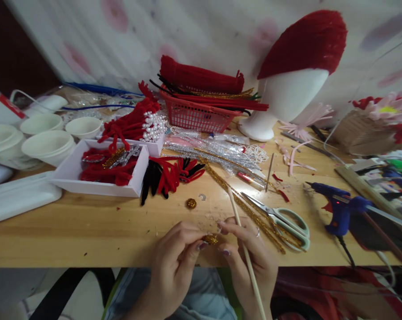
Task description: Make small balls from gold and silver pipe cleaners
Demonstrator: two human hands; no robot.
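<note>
Just over the front edge of the table, my left hand [176,253] pinches a small gold tinsel coil [210,239] between thumb and fingers. My right hand [251,249] is beside it, with a pale wooden stick [247,260] lodged among its fingers and slanting down past the palm. The right index fingertip and thumb are close to the coil; whether they touch it I cannot tell. A second gold coil [190,203] lies on the table beyond my left hand. Long gold tinsel stems [251,209] stretch from the table's middle to beneath the green-handled scissors [287,222].
A blue glue gun [337,204] with a cable stands at the right. White box [101,186] holds red stems; black and red pieces [167,175] lie beside it. Behind are a red basket [201,113], a white head form [281,102] and paper cups [49,144].
</note>
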